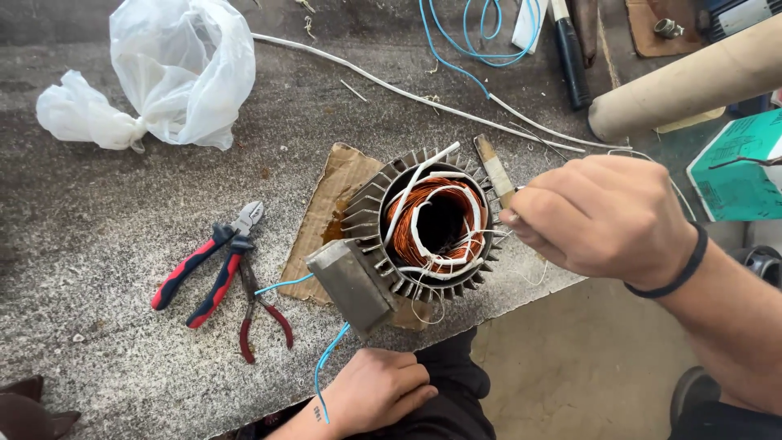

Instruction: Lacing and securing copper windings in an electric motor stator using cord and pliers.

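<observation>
Head view
Stator: a finned motor stator (423, 224) stands near the counter's near edge, bore facing up, on a scrap of cardboard (334, 191). Copper windings (411, 224) with white lacing fill the bore.
Terminal box: a grey box (352, 283) is fixed to the stator's near-left side; a blue wire (326, 363) runs from it.
Right hand: the right hand (607, 216) is at the stator's right rim, fingers pinched shut on a thin white lacing cord (531, 277).
Left hand: the left hand (379, 391) lies below the counter edge, fingers curled; a grip on the blue wire cannot be told.
Tools: red-handled cutters (208, 265) and small pliers (261, 314) lie left of the stator.
Counter: the grey counter (98, 244) also carries a white plastic bag (175, 73) at far left.
</observation>
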